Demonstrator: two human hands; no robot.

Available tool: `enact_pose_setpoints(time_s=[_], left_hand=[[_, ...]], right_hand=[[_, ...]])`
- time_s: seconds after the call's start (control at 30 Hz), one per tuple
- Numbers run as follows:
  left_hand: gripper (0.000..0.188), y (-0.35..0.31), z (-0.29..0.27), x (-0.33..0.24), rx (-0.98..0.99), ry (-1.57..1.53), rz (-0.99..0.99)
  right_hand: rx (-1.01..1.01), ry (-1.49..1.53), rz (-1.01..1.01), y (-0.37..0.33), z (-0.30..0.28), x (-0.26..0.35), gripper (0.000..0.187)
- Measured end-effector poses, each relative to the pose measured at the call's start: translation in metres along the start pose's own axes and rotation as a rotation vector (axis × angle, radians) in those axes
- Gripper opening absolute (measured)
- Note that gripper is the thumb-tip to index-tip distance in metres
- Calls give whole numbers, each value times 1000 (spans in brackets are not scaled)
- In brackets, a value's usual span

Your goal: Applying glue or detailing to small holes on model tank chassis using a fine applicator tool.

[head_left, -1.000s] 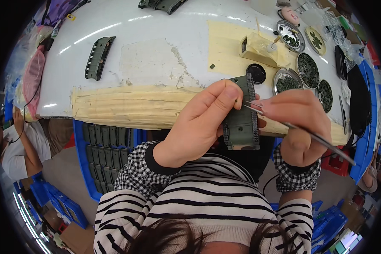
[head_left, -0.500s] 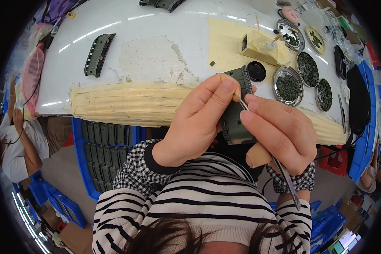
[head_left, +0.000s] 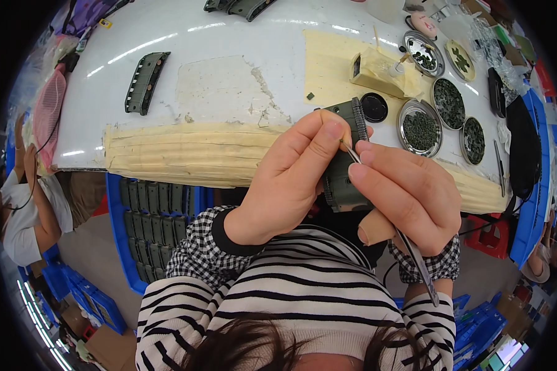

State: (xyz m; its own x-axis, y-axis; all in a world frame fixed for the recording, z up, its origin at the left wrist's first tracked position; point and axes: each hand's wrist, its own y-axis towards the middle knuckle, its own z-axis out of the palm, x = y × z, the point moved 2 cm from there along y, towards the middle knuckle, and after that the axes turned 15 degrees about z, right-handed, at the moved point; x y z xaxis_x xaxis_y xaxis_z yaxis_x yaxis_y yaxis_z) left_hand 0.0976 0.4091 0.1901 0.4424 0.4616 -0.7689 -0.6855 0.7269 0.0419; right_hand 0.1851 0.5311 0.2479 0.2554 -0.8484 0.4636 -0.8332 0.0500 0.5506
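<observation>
My left hand (head_left: 297, 170) is closed, thumb and forefinger pressed together. It holds a dark green moulded part (head_left: 348, 176) with ribbed track-like edges, which looks like a model tank hull; the other fingers are mostly hidden behind it. My right hand (head_left: 414, 191) grips metal tweezers (head_left: 414, 253), their back end slanting down toward my forearm. The tweezer tip meets the left thumb and fingertip above the part. Whatever is pinched there is too small to make out. A tan finger cover (head_left: 376, 229) sits on one right finger.
Round metal dishes of small green pieces (head_left: 419, 130) stand at the right, beside a wrapped box (head_left: 384, 73) and a black round lid (head_left: 374, 107). Another green part (head_left: 146, 83) lies at the left. A padded yellow strip (head_left: 185, 154) lines the table edge, above a blue crate (head_left: 114, 229) of green parts.
Both hands keep the same grip. My right hand and the tweezers have shifted only very slightly to the left.
</observation>
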Motion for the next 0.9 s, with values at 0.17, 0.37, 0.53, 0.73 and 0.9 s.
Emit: enact_pose_setpoints(time_s=[0.17, 0.37, 0.53, 0.73, 0.9], left_hand=[[26, 1, -1, 1, 15, 15, 14], [27, 1, -1, 0, 15, 24, 24], [27, 2, -4, 1, 16, 29, 18], [27, 2, -3, 2, 12, -17, 33], [27, 2, -3, 2, 27, -34, 56]], right_hand=[[15, -25, -26, 0, -1, -5, 37], [27, -36, 71, -4, -1, -2, 45], [39, -36, 73, -3, 0, -3, 47], [78, 16, 63, 3, -4, -2, 41], [89, 13, 65, 3, -5, -3, 41]])
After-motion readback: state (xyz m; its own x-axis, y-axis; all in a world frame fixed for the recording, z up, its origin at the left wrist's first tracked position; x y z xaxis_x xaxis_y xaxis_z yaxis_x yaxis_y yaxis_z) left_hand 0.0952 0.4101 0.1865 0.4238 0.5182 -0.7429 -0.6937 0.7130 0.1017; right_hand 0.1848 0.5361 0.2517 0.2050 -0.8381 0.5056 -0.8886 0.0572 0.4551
